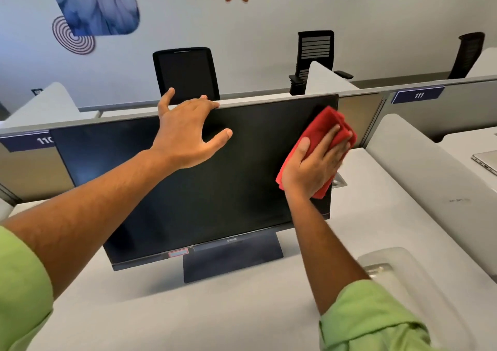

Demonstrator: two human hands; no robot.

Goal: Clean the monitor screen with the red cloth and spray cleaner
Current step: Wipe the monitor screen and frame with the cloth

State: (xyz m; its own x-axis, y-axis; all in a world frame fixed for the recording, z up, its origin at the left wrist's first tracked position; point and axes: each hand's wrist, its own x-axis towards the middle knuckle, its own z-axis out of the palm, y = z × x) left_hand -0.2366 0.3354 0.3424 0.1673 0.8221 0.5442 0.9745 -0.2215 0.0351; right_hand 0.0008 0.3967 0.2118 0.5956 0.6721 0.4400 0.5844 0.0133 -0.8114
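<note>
A black monitor (215, 189) stands on its dark stand (234, 262) on the grey desk, its screen dark. My left hand (185, 130) rests on the monitor's top edge left of centre, fingers laid over the edge and thumb spread in front of the screen. My right hand (312, 168) presses the bunched red cloth (325, 125) flat against the upper right part of the screen, near its right edge. I cannot plainly make out a spray bottle.
The grey desk (188, 310) runs in front of the monitor. A blurred translucent object (384, 264) lies at the lower right. A low partition (416, 108) stands behind the monitor, with black chairs (188, 73) beyond. A laptop corner (484, 160) shows on the right-hand desk.
</note>
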